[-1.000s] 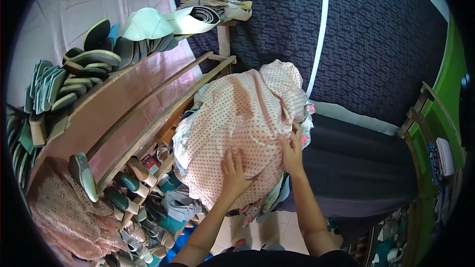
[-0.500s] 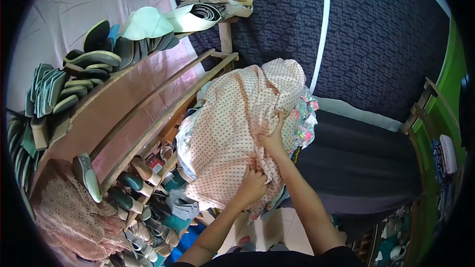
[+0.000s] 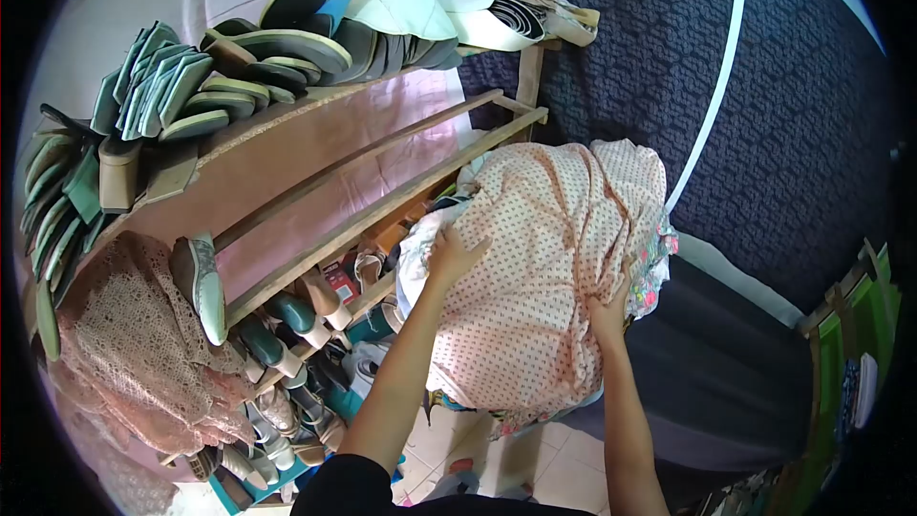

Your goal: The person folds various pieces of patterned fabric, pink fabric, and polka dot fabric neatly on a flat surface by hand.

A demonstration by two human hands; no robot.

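Tiled floor (image 3: 559,468), pale, beneath 1 patterned cloth (image 3: 521,277). Left hand (image 3: 454,258): spread wide on its left side. Right hand (image 3: 608,311): fingers bunching its right side. Beyond: 1 wooden rack (image 3: 382,201), shoe parts on top; dark patterned curtain (image 3: 611,76) behind.

Matt, wrinkled dotted cloth (image 3: 525,258); rough, unpolished wooden rails (image 3: 382,193); pink lacy fabric (image 3: 143,344).
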